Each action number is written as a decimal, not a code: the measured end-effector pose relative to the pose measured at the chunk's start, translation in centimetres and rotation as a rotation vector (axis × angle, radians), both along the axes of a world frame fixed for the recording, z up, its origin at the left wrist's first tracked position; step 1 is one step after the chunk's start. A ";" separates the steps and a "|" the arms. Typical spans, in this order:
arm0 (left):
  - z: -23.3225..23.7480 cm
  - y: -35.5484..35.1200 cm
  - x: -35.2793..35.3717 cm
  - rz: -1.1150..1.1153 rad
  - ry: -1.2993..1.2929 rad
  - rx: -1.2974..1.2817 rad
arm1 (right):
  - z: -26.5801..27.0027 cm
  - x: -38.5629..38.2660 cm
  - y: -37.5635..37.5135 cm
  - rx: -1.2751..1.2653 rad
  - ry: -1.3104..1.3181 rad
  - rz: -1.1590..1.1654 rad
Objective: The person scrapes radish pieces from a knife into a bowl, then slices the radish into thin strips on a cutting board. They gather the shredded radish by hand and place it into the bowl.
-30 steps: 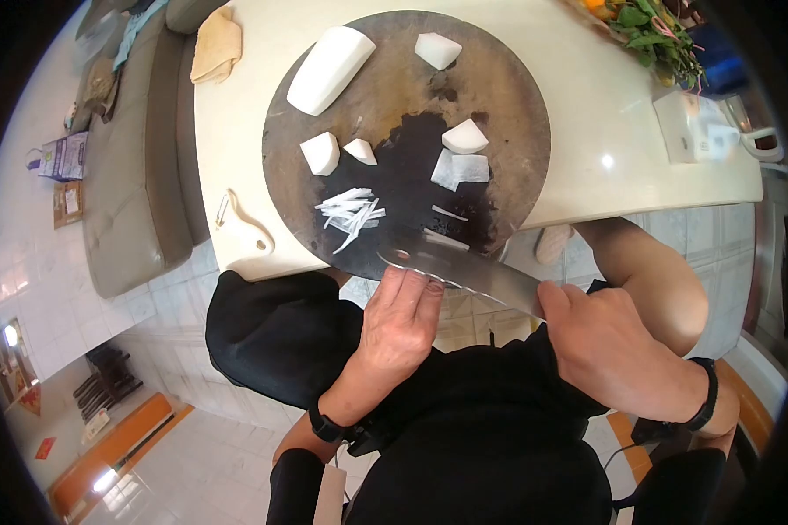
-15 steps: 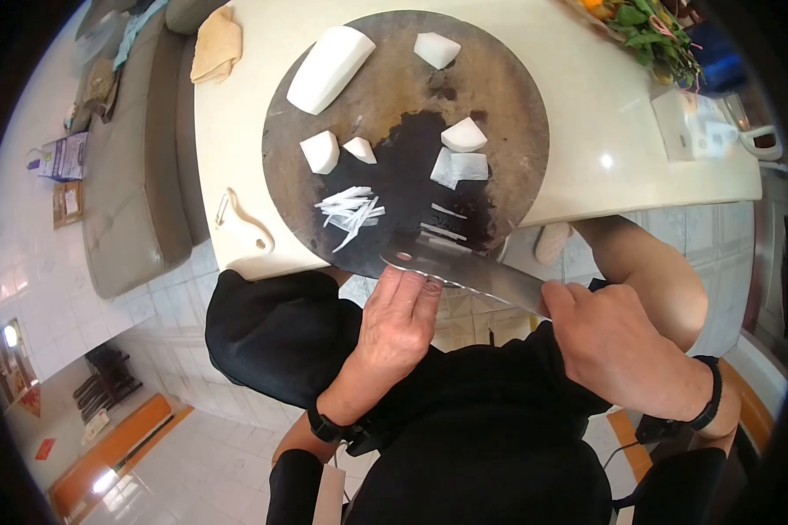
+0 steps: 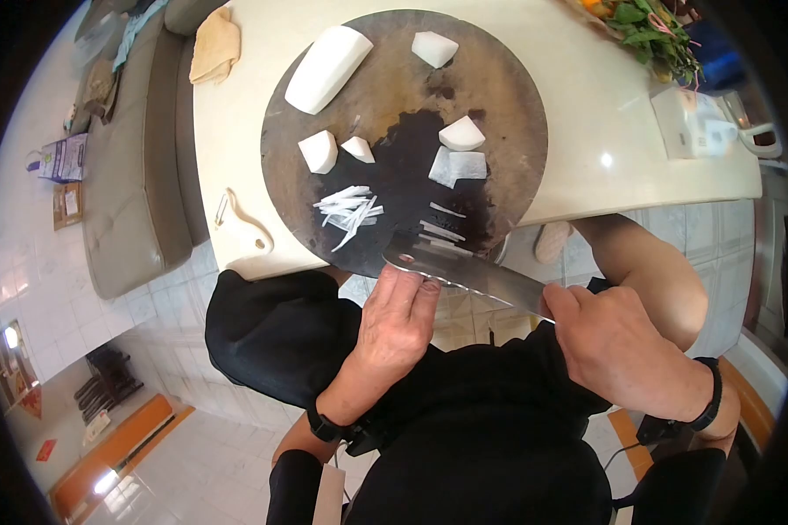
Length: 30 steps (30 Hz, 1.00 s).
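Observation:
My right hand (image 3: 611,337) grips the handle of a broad kitchen knife (image 3: 477,278). The blade points left across the near edge of a round, dark-stained chopping board (image 3: 517,114). Against the blade's tip end, my left hand (image 3: 396,319) has its fingers bent and pressed together; whatever lies under them is hidden. Beyond the blade are a few thin white strips (image 3: 442,231), and to their left a small heap of white shreds (image 3: 348,212). Thin white slices (image 3: 458,166) overlap near a white radish chunk (image 3: 462,134).
A large peeled white radish piece (image 3: 328,70) lies at the board's far left, with smaller chunks (image 3: 319,152) nearer. A peeler (image 3: 243,226) is on the table's left corner, a folded cloth (image 3: 215,48) behind it. Leafy greens (image 3: 643,35) lie far right.
The knife has shifted very slightly to the right, and a little more of a white strip shows along its far side. My hands stay almost in place.

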State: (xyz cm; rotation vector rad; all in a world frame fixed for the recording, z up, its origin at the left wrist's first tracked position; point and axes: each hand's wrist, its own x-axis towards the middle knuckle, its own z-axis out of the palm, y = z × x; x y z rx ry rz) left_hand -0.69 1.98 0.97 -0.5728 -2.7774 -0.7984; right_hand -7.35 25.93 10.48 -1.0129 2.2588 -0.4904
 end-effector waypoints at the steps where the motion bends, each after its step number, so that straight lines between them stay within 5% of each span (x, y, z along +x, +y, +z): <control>1: 0.1 0.0 -0.1 -0.004 0.003 -0.010 | -0.1 -0.1 -0.2 -0.002 -0.002 0.002; 30: -0.3 -0.3 0.0 -0.023 0.000 -0.041 | 0.2 -0.8 -0.1 0.022 -0.110 -0.098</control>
